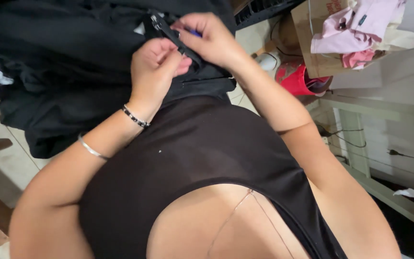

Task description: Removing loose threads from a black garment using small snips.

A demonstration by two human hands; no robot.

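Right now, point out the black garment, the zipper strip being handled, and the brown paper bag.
black garment (68, 72), head view, on the bunched cloth left of the hands.
zipper strip (176, 41), head view, on its middle, between the fingers.
brown paper bag (312, 52), head view, on its bare front wall.

Black garment (63, 62) crowding both hands

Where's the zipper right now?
Head view, top centre: the zipper lies on the black garment, pinched between the left hand and right hand.
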